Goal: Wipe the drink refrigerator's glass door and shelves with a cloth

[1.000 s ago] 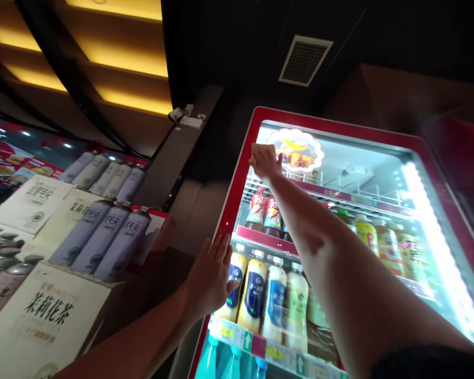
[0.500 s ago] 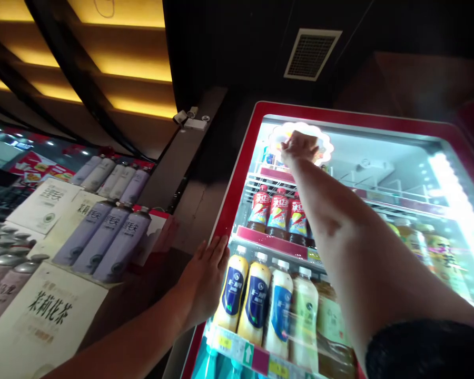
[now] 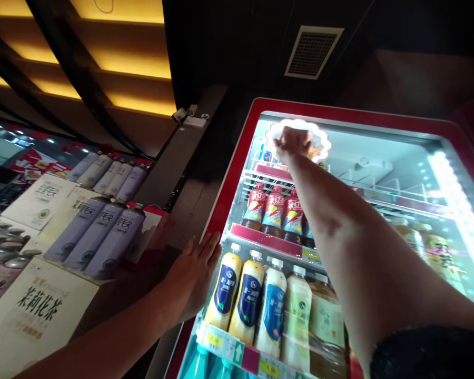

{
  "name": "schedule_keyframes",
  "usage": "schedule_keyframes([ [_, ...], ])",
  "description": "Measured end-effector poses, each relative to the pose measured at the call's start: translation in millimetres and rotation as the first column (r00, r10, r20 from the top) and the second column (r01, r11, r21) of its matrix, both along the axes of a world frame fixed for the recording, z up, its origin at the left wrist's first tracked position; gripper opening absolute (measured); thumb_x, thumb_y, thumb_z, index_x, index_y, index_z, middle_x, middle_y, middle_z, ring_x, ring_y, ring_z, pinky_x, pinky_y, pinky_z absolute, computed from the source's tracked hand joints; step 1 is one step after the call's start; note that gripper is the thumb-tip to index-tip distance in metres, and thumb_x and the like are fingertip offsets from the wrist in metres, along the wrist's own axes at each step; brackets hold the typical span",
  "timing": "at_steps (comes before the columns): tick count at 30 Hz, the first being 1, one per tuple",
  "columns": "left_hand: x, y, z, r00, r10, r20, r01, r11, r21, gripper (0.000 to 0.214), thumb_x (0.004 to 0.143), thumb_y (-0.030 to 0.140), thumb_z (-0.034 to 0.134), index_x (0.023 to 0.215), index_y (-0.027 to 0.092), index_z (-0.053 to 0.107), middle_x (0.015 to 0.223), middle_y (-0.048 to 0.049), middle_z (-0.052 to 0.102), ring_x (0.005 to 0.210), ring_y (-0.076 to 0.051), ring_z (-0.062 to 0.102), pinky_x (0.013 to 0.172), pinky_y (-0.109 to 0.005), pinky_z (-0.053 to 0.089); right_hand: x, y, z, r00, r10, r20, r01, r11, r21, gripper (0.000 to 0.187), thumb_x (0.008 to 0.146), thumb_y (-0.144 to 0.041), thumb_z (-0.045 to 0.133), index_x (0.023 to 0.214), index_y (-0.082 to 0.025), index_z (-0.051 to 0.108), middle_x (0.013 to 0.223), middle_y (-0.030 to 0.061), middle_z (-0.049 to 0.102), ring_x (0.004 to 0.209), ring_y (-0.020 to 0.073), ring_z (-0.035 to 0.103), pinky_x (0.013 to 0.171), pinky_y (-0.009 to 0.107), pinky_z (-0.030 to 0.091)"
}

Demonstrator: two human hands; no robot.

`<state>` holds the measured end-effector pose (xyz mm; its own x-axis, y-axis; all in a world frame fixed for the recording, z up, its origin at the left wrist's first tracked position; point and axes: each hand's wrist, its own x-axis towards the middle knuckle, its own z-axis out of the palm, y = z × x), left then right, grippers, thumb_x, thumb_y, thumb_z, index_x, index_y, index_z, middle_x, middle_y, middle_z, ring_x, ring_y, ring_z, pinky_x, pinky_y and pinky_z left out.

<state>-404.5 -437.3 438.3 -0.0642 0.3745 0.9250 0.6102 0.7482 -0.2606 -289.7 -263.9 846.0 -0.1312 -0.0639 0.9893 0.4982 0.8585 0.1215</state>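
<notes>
A red-framed drinks fridge [image 3: 237, 173] fills the right half of the view, lit inside. My left hand [image 3: 193, 273] lies flat and open on its left frame, fingers stretched upward. My right hand [image 3: 291, 143] reaches up to the glowing scalloped sticker [image 3: 319, 138] near the top of the glass, fingers curled; what they press or hold is hidden. Below my right arm stand red-labelled bottles [image 3: 274, 208] on an upper shelf and yellow and white bottles [image 3: 245, 295] on the shelf beneath.
To the left a display holds several lavender bottles [image 3: 98, 234] and white cartons with green print [image 3: 35, 310]. A dark pillar [image 3: 181, 158] stands between display and fridge. A ceiling vent [image 3: 313, 51] is overhead. More bottles [image 3: 434, 247] sit at the fridge's right.
My right hand has moved from the fridge's upper left frame rightward onto the glowing sticker. My left hand stays flat on the frame. The view has shifted slightly.
</notes>
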Motion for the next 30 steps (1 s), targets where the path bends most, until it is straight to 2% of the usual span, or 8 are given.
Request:
schedule_keyframes([
  [3,5,-3,2.4,1.0,-0.012,0.005,0.012,0.999,-0.041,0.064,0.094,0.017,0.037,0.156,0.027,0.045,0.165,-0.0065,0.039,0.153,-0.026,0.037,0.129,-0.054,0.025,17,22,-5.8,0.996,0.001,-0.09,-0.016,0.985,-0.173,0.087,0.103,-0.063,0.018,0.165,-0.001,0.016,0.172,0.0266,0.012,0.158,0.05,0.011,0.122,0.077,0.008],
  [6,27,-7,13.8,1.0,-0.001,0.002,0.001,0.996,-0.09,0.056,0.093,0.025,0.044,0.146,0.013,0.058,0.163,-0.0178,0.04,0.152,-0.035,0.038,0.129,-0.058,0.021,24,32,-18.5,0.998,0.063,0.027,-0.061,0.995,-0.077,0.084,0.102,-0.068,0.019,0.167,-0.015,0.02,0.175,0.0109,0.013,0.162,0.0375,0.006,0.129,0.062,0.008],
  [10,58,3,43.2,0.998,0.03,0.049,-0.031,0.999,0.028,0.045,0.098,0.033,0.04,0.122,0.01,0.07,0.132,-0.0223,0.065,0.126,-0.036,0.06,0.118,-0.058,0.038,47,55,-26.8,0.982,0.1,0.162,-0.107,0.994,0.034,0.063,0.107,-0.055,0.023,0.165,-0.032,0.027,0.175,-0.005,0.018,0.162,0.0229,0.009,0.132,0.052,0.01],
  [15,67,32,81.2,0.986,-0.101,-0.131,0.111,0.991,0.077,0.06,0.099,0.04,0.049,0.156,0.021,0.043,0.169,-0.0156,0.029,0.155,-0.037,0.029,0.125,-0.057,0.029,71,80,-25.4,0.997,0.075,-0.01,-0.075,0.99,-0.121,0.071,0.106,-0.054,0.023,0.165,-0.015,0.027,0.175,0.0129,0.017,0.16,0.0363,0.011,0.127,0.064,0.015],
  [18,69,49,102.7,0.979,-0.155,-0.132,0.161,0.986,0.035,0.07,0.099,0.046,0.05,0.163,0.029,0.028,0.174,-0.0132,0.013,0.16,-0.039,0.011,0.127,-0.063,0.019,64,78,-31.1,0.998,0.068,0.01,-0.067,0.996,-0.06,0.075,0.103,-0.062,0.026,0.166,-0.02,0.025,0.175,0.0083,0.018,0.16,0.034,0.014,0.128,0.06,0.018],
  [22,70,68,134.6,0.983,-0.172,-0.06,0.175,0.983,0.048,0.076,0.097,0.059,0.05,0.164,0.032,0.025,0.175,-0.0127,0.006,0.161,-0.041,0.003,0.127,-0.067,0.013,68,85,-43.1,0.986,0.044,0.161,-0.065,0.99,0.126,0.065,0.106,-0.054,0.023,0.166,-0.03,0.024,0.175,-0.0044,0.017,0.162,0.0243,0.01,0.13,0.052,0.017],
  [26,62,79,157.0,0.99,-0.142,-0.013,0.143,0.985,0.097,0.076,0.098,0.063,0.045,0.163,0.029,0.028,0.174,-0.015,0.007,0.161,-0.041,0.003,0.126,-0.068,0.011,91,108,-49.5,0.995,0.06,0.082,-0.058,0.998,-0.029,0.065,0.106,-0.053,0.023,0.166,-0.027,0.024,0.176,-0.0015,0.015,0.162,0.0275,0.01,0.129,0.057,0.016],
  [30,49,84,159.0,0.989,-0.142,-0.032,0.144,0.983,0.113,0.075,0.099,0.065,0.039,0.164,0.028,0.026,0.174,-0.0143,0.008,0.161,-0.04,0.004,0.126,-0.067,0.011,93,112,-58.4,0.996,0.051,-0.073,-0.06,0.989,-0.137,0.071,0.105,-0.056,0.024,0.165,-0.018,0.027,0.175,0.0076,0.017,0.161,0.0328,0.012,0.129,0.06,0.016],
])
